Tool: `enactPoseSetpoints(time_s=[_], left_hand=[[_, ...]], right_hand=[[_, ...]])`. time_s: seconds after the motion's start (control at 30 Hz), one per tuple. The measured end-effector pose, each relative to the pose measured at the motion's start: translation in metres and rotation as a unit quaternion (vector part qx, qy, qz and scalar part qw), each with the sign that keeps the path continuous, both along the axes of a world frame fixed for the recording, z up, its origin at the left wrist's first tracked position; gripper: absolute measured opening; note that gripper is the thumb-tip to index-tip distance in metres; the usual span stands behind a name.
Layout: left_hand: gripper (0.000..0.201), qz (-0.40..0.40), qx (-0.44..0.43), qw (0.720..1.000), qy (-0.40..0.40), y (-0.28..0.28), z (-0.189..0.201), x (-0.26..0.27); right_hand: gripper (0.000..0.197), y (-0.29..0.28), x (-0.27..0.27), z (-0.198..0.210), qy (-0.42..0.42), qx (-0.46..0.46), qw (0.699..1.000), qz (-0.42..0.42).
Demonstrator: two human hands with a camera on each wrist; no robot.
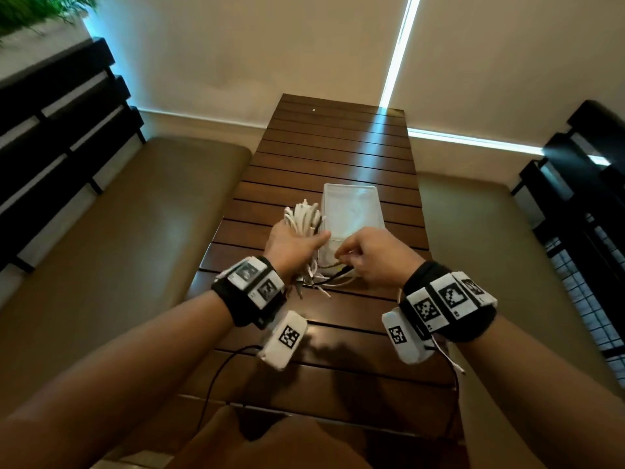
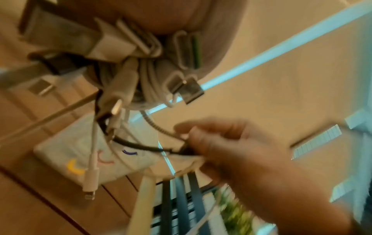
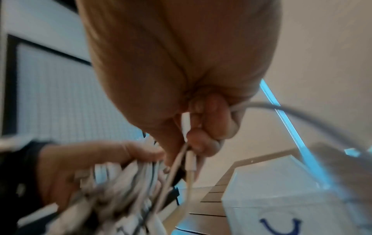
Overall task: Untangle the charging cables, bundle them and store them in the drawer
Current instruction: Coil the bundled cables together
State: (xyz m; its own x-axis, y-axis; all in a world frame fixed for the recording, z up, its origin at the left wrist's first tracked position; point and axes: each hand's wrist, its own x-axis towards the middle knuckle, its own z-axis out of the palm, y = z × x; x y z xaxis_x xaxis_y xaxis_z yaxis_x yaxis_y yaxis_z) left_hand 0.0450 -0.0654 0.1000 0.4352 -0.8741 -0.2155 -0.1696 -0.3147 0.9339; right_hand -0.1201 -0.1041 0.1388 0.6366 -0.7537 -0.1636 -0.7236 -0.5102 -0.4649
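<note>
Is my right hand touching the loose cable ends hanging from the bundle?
Touching. The right wrist view shows the right hand with fingers curled round the loose cable ends from the bundle.

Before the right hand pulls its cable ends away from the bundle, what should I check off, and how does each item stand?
1. Left hand grips the cable bundle: ok.
2. Right hand pinches loose cable ends: ok.
3. Bundle lifted off the slatted table: ok.
4. Strands between the hands free of knots: cannot tell; black, braided and white cables cross there.
5. White drawer box within reach behind the hands: ok.
6. Drawer open to receive cables: cannot tell.
</note>
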Motion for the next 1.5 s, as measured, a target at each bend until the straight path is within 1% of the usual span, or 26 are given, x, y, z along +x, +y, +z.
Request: enactPoseSetpoints(time_s=[0.03, 0.1, 0.13, 0.17, 0.23, 0.27, 0.33, 0.4, 0.5, 0.53, 0.67, 0.73, 0.77, 0.8, 0.87, 0.93, 0.97, 1.0, 1.03, 1.07, 1.13, 1.2, 1.27, 1.3, 1.4, 1.5], left_hand=[[0.028, 0.004, 0.033, 0.999, 0.035, -0.002, 0.003, 0.005], [0.058, 0.022, 0.101, 0.985, 0.136, -0.007, 0.009, 0.015], [0.075, 0.016, 0.135, 0.973, 0.184, -0.009, 0.011, 0.021], [0.077, 0.011, 0.151, 0.961, 0.23, -0.009, 0.013, 0.026], [0.047, -0.013, 0.166, 0.951, 0.261, -0.008, 0.018, 0.033], [0.041, -0.028, 0.176, 0.947, 0.267, -0.006, 0.02, 0.036], [0.047, -0.058, 0.184, 0.938, 0.287, -0.003, 0.023, 0.04], [0.053, -0.07, 0.177, 0.928, 0.321, -0.004, 0.025, 0.042], [0.054, -0.046, 0.153, 0.906, 0.392, -0.006, 0.026, 0.042], [0.054, -0.04, 0.149, 0.9, 0.407, -0.006, 0.026, 0.042], [0.055, -0.033, 0.14, 0.888, 0.438, -0.004, 0.021, 0.041], [0.055, -0.009, 0.129, 0.884, 0.449, -0.004, 0.02, 0.041], [0.052, 0.01, 0.125, 0.885, 0.449, -0.004, 0.02, 0.04], [0.05, 0.025, 0.121, 0.887, 0.444, -0.005, 0.02, 0.039], [0.052, 0.048, 0.114, 0.889, 0.441, -0.005, 0.02, 0.038], [0.056, 0.066, 0.102, 0.894, 0.432, -0.008, 0.015, 0.039], [0.058, 0.078, 0.096, 0.896, 0.427, -0.008, 0.013, 0.039], [0.061, 0.094, 0.094, 0.895, 0.427, -0.009, 0.011, 0.039], [0.067, 0.113, 0.093, 0.893, 0.426, -0.009, 0.009, 0.038], [0.071, 0.129, 0.091, 0.891, 0.426, -0.008, 0.008, 0.037], [0.074, 0.164, 0.092, 0.891, 0.414, -0.012, -0.005, 0.038], [0.072, 0.196, 0.082, 0.892, 0.399, -0.016, -0.013, 0.038], [0.06, 0.222, 0.061, 0.902, 0.364, -0.014, -0.009, 0.034], [0.051, 0.226, 0.05, 0.909, 0.346, -0.011, -0.003, 0.029], [0.04, 0.222, 0.044, 0.925, 0.305, -0.006, 0.004, 0.018], [0.04, 0.192, 0.059, 0.941, 0.271, -0.005, 0.006, 0.011]], right_hand=[[0.019, 0.001, -0.003, -0.002, 0.006, -0.021, 1.0, 0.016], [0.024, 0.004, -0.01, -0.009, 0.004, -0.037, 0.999, 0.04], [0.028, 0.005, -0.015, -0.013, -0.011, -0.021, 0.999, 0.042], [0.03, 0.004, -0.021, -0.018, -0.043, 0.015, 0.999, 0.028], [0.024, 0.0, -0.033, -0.028, -0.134, 0.098, 0.986, -0.007], [0.027, -0.002, -0.037, -0.033, -0.17, 0.127, 0.977, -0.017], [0.045, -0.001, -0.041, -0.046, -0.2, 0.169, 0.965, -0.03], [0.05, 0.009, -0.035, -0.064, -0.186, 0.159, 0.969, -0.033], [0.019, 0.025, -0.02, -0.089, -0.163, 0.09, 0.982, -0.046], [0.015, 0.028, -0.016, -0.093, -0.168, 0.091, 0.98, -0.054], [0.057, 0.036, -0.006, -0.11, -0.166, 0.089, 0.98, -0.06], [0.036, 0.039, -0.002, -0.119, -0.176, 0.046, 0.979, -0.092], [0.023, 0.04, 0.0, -0.121, -0.201, 0.052, 0.971, -0.116], [0.021, 0.042, 0.002, -0.119, -0.243, 0.078, 0.957, -0.136], [0.044, 0.049, 0.01, -0.11, -0.324, 0.18, 0.913, -0.173], [0.06, 0.053, 0.017, -0.095, -0.359, 0.307, 0.856, -0.212], [0.063, 0.055, 0.019, -0.087, -0.353, 0.349, 0.839, -0.222], [0.062, 0.056, 0.021, -0.079, -0.338, 0.367, 0.838, -0.22], [0.057, 0.057, 0.022, -0.071, -0.318, 0.35, 0.857, -0.204], [0.05, 0.056, 0.023, -0.066, -0.292, 0.297, 0.893, -0.173], [0.038, 0.052, 0.022, -0.058, -0.22, 0.138, 0.961, -0.092], [0.035, 0.047, 0.02, -0.047, -0.118, 0.024, 0.993, -0.01], [0.033, 0.042, 0.019, -0.036, -0.036, -0.053, 0.997, 0.032], [0.031, 0.041, 0.019, -0.03, -0.031, -0.088, 0.995, 0.043], [0.026, 0.034, 0.019, -0.012, -0.06, -0.157, 0.983, 0.075], [0.016, 0.031, 0.018, 0.0, -0.084, -0.156, 0.975, 0.134]])
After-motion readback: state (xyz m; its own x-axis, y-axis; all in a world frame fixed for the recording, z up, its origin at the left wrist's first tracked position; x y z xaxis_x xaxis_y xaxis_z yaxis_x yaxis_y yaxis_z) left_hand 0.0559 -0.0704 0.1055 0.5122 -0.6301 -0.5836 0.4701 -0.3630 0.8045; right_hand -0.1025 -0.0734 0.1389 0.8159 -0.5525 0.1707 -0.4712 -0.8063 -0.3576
